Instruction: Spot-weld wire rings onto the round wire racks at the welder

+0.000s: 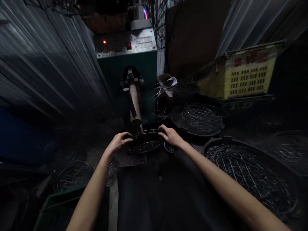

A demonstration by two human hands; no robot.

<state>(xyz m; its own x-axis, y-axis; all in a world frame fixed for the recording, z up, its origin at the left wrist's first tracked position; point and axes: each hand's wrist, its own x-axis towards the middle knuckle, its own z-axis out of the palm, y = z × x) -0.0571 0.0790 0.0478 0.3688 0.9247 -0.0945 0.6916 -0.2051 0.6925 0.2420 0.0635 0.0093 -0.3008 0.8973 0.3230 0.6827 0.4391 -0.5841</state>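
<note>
A round wire frame [154, 136] is held level between my two hands, just under the lower end of the machine's arm. My left hand [120, 141] pinches its left side with thumb and fingers. On the opposite side, the fingers of my right hand [170, 136] are closed on the rim. The green machine [146, 67], perhaps a spot welder, stands straight ahead with a red light lit on its panel. Its thick pale arm [135, 102] slopes down, and a brass-coloured rod [140, 129] at its end meets or nearly meets the frame's far rim. Contact there is too dark to tell.
To the right, a dark tray [176, 120] holds wire rings, and a large basin [218, 140] holds many short metal pieces. A yellow crate [249, 75] stands behind them. Lower left are a green crate [45, 205] and more wire rings [72, 175]. Corrugated metal walls the left.
</note>
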